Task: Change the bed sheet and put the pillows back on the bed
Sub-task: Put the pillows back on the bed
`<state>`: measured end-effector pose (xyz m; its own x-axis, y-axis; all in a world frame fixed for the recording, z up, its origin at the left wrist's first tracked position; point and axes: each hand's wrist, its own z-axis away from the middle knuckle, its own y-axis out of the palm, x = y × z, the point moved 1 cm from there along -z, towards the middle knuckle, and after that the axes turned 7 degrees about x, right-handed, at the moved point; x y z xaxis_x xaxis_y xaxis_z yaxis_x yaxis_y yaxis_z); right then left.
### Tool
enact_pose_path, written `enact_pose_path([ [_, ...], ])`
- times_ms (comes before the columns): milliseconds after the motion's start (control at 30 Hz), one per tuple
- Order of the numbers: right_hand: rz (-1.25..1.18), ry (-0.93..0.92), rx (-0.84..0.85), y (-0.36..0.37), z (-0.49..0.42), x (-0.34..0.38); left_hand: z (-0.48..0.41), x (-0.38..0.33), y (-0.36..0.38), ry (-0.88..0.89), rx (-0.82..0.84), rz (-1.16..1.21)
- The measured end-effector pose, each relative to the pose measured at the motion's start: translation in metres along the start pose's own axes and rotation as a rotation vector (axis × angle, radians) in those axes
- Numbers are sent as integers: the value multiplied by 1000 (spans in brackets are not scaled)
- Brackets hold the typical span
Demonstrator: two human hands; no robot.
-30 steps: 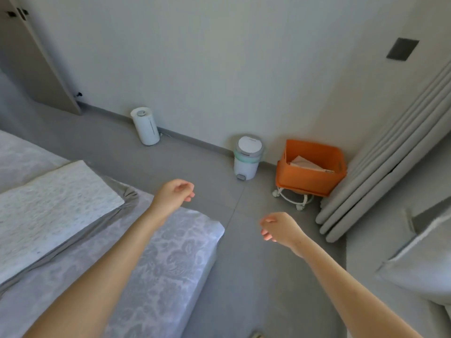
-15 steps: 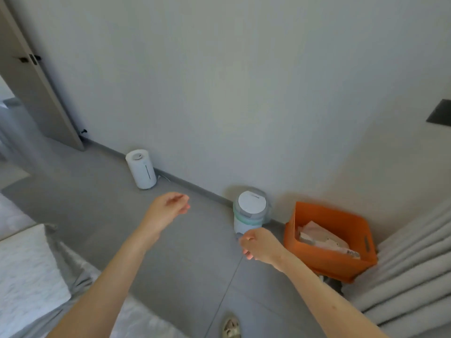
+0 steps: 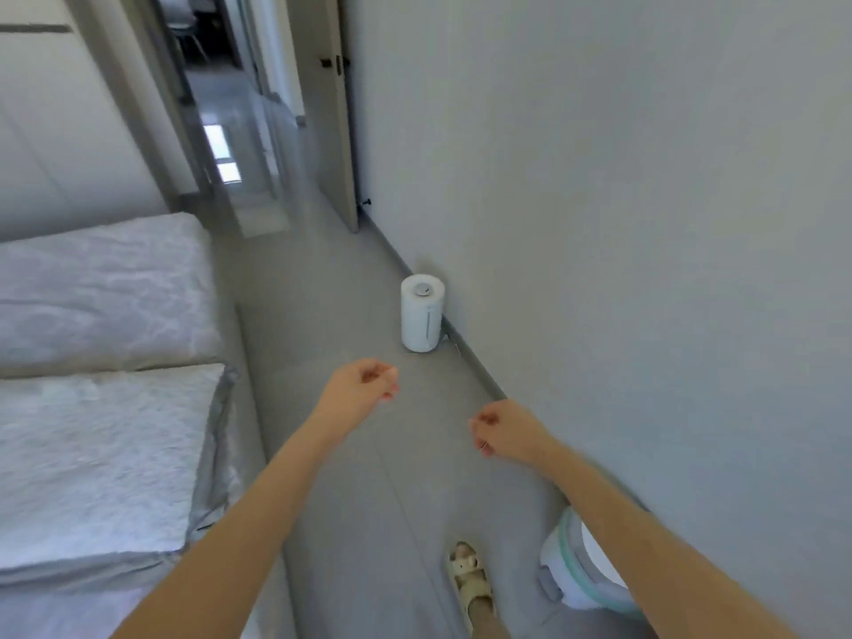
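The bed [image 3: 106,288] is seen at the left, with a folded white cover [image 3: 101,454] laid on its near part, probably kept there ready for spreading. No pillow is shown. The 2 hands are held out over the floor [image 3: 322,315] of the aisle between bed and wall, apart from the bed. The left hand [image 3: 359,385] is nearer the bed, the right hand [image 3: 502,431] nearer the wall. Both are loosely curled and nothing is held, which suggests a walk along the aisle. 1 white canister [image 3: 422,315] and 1 bin [image 3: 576,574] are stood against the wall.
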<state>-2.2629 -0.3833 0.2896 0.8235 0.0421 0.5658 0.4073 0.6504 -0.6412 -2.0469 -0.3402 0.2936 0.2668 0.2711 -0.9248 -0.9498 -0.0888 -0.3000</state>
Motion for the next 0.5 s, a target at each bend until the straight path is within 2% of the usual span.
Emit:
enact_pose_path([
  [100,85,-146,90,-11,-81,48,-32,34,-39,-120,-175,-18],
  [200,133,-278,223,-9,-153,103,-47,66,-82,-297,-434,65],
  [300,215,-370,369,8,-210,152,-37,93,-122,-493,-716,159],
  [500,390,-567,582,63,-293,246,3,144,-177,-785,-1100,294],
])
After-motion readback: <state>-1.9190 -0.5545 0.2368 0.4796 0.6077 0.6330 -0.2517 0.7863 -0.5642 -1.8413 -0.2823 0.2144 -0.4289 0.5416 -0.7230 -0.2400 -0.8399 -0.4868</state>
